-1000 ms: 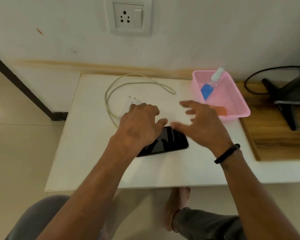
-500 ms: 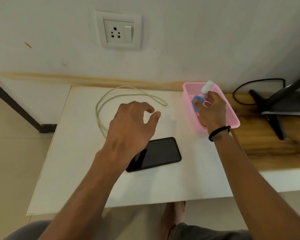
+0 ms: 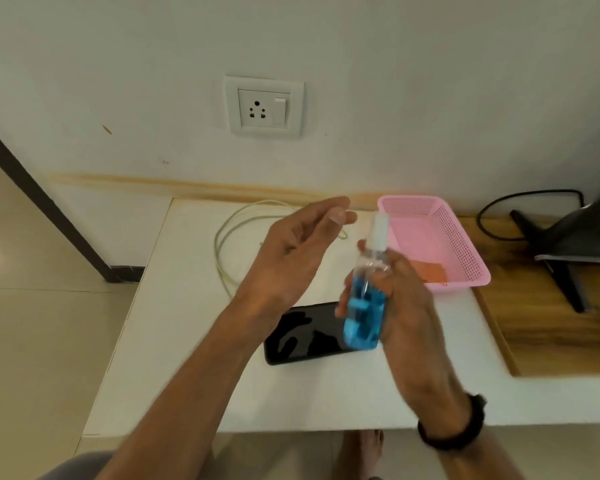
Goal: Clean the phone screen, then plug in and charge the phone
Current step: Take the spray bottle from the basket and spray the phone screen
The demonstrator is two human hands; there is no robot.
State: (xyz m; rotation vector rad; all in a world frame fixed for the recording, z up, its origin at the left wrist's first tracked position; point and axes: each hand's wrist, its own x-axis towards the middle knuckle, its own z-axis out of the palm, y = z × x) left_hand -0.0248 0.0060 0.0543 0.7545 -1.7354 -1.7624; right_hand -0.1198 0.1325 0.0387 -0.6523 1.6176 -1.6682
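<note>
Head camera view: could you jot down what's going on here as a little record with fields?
right hand: grips spray bottle of blue liquid, upright, above the phone
left hand: open, raised beside the bottle, holding nothing
phone: flat on white table, screen dark
cable: looped on table, unplugged
wall socket: nothing plugged in
pink basket: holds an orange item

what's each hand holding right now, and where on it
The right hand grips the spray bottle around its clear body, below the white nozzle, above the phone. The left hand is open and holds nothing.
</note>
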